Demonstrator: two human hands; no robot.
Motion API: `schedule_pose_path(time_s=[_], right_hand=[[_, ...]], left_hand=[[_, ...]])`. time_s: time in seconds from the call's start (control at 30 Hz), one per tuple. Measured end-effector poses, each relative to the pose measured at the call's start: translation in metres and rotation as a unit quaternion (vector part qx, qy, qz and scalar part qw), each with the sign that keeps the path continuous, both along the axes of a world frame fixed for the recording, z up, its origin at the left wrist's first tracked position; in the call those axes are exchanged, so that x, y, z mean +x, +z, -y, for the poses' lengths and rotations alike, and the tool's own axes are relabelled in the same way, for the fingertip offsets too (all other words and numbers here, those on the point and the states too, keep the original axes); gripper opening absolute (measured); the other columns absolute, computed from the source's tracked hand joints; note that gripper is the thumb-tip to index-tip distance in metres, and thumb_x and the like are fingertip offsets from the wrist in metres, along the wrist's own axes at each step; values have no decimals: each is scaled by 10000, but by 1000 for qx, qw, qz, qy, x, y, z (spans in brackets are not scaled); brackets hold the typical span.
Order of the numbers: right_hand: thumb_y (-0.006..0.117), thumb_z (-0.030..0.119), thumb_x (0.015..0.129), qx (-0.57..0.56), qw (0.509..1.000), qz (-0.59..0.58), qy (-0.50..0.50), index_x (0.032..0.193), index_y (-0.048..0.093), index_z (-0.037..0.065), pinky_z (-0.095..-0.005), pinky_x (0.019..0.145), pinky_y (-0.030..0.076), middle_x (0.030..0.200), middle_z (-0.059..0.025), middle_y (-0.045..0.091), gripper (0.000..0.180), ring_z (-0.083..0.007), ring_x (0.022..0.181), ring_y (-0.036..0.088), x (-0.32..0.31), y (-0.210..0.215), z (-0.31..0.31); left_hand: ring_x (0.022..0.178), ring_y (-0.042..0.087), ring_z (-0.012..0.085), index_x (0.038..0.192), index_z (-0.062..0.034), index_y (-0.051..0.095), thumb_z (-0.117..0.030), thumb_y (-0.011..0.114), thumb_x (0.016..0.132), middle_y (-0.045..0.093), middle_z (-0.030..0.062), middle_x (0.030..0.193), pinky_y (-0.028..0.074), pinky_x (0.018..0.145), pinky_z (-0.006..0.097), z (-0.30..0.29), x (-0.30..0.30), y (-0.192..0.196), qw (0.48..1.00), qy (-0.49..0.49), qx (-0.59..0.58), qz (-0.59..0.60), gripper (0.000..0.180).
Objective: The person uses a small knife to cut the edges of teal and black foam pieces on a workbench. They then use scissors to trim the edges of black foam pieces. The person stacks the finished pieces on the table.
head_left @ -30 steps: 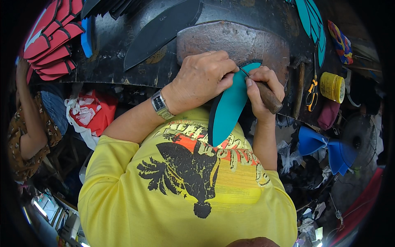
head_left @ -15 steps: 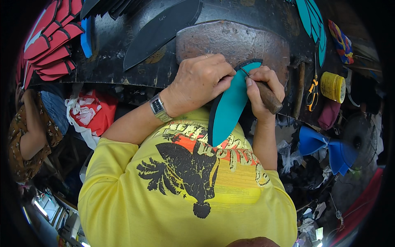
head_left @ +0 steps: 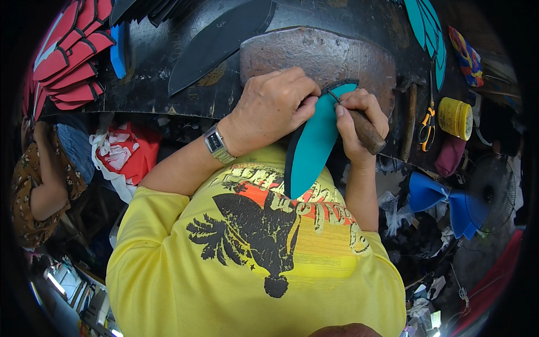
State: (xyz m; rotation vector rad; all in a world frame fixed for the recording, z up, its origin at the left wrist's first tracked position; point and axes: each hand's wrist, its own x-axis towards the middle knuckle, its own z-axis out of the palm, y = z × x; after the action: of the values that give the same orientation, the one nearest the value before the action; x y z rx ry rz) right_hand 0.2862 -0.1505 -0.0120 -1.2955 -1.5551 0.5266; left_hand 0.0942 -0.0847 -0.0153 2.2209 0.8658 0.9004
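Both hands closed: left hand [head_left: 276, 106] pinching edge of black-edged teal piece [head_left: 315, 140], right hand [head_left: 362, 115] wrapped around wooden-handled tool [head_left: 368, 133]. From piece: metal slab [head_left: 314, 53] 12 o'clock, hammer [head_left: 409, 121] 3, yellow shirt [head_left: 224, 303] 6-7.

Surface [head_left: 146, 64]: dim black, dull sheen, near edge bowed
Metal plate [head_left: 314, 56]: soft glare on top
Hands [head_left: 275, 106] [head_left: 365, 115]: sharp, evenly lit
Yellow shirt [head_left: 163, 269]: brightest broad patch I see
Below the near edge: deep shadow
Lamp tube [head_left: 55, 283]: harsh white
Fan [head_left: 487, 195]: blurred
Rim: black
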Motion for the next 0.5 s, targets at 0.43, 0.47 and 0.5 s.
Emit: schedule_pose_path(time_s=[0.43, 0.47, 0.5], right_hand=[[684, -6, 812, -28, 994, -105, 13, 883, 618, -4, -287, 692, 496, 828, -93, 665, 97, -152, 729, 610, 7, -3, 0], [686, 5, 832, -37, 990, -133, 13, 888, 615, -5, -286, 688, 481, 842, -89, 663, 91, -140, 740, 592, 8, -3, 1], [686, 4, 830, -46, 989, -139, 15, 887, 616, -4, -286, 686, 481, 841, -90, 662, 90, -142, 738, 592, 9, -4, 1]], left_hand=[[781, 690, 227, 917, -81, 737, -134, 789, 794, 678, 48, 851, 560, 675, 327, -11, -4, -6, 996, -75, 42, 6, 144], [779, 689, 227, 918, -81, 736, -136, 788, 795, 677, 47, 851, 559, 675, 327, -11, -4, -5, 996, -76, 42, 6, 144], [777, 687, 228, 918, -80, 736, -137, 788, 796, 675, 47, 852, 559, 674, 327, -11, -3, -5, 996, -78, 42, 5, 144]])
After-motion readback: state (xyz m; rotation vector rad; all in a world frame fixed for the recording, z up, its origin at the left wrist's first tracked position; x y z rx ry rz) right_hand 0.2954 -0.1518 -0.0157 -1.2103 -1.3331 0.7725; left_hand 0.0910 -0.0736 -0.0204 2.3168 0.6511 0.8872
